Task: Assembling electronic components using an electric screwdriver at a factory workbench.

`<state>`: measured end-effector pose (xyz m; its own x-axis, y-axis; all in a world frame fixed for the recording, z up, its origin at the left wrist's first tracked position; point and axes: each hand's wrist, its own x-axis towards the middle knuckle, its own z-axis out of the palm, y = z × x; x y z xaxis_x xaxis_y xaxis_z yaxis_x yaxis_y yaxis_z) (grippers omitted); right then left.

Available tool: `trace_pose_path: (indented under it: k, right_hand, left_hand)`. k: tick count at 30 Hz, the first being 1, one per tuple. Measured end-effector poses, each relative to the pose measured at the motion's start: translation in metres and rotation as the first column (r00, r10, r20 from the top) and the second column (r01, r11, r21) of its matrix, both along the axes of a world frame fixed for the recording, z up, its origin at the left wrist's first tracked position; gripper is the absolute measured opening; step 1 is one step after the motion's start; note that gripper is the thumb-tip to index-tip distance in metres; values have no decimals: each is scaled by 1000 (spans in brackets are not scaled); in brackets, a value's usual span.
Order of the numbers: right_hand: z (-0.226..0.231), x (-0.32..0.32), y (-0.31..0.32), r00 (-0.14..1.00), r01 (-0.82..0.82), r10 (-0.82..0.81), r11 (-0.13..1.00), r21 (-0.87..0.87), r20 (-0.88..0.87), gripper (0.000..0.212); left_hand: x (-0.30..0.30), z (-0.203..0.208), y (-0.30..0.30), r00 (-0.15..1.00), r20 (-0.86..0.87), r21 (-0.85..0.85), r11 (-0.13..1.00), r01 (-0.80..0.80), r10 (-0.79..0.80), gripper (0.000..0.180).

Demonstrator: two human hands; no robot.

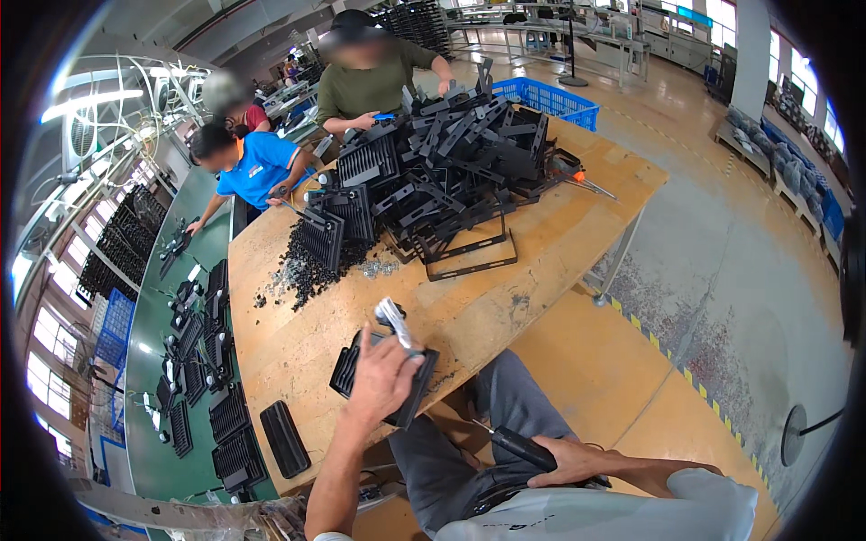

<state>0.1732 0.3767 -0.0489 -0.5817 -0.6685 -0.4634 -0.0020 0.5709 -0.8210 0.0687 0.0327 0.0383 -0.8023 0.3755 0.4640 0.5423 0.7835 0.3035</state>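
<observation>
My left hand [383, 374] is over a black finned housing [419, 389] at the table's near edge. Its index finger stretches upward, while the thumb and other fingers close around a white part with a dark rounded end [393, 317]; the exact grip is partly hidden. Low over my lap, my right hand [566, 461] is wrapped round a black electric screwdriver [521, 447], whose thin bit points up and left toward the table edge. A flat black rectangular piece [284, 439] lies on the wood left of my left forearm.
The wooden table [487, 311] bears a heap of black metal brackets [478, 144] and scattered small screws [311, 275]. An orange-handled screwdriver [579, 178] lies right. Left runs a green bench [144, 361] with several finned housings [230, 410]. Co-workers [374, 86] [262, 167] stand beyond; a blue crate [559, 104] is behind.
</observation>
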Motion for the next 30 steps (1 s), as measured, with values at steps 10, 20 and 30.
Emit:
trace_pose_path:
  k: [10,20,30]
  right_hand:
    - [-20,-15,-38,998,-39,44,994,-104,47,77]
    - [-36,-21,-76,815,-574,576,817,-55,64,65]
    - [-44,25,-138,671,-741,741,669,-66,-21,64]
  left_hand:
    - [96,52,-21,964,-43,887,455,-85,264,18]
    - [389,75,15,569,45,776,330,-537,821,19]
    - [629,-19,-52,-58,136,-220,-27,-975,989,12]
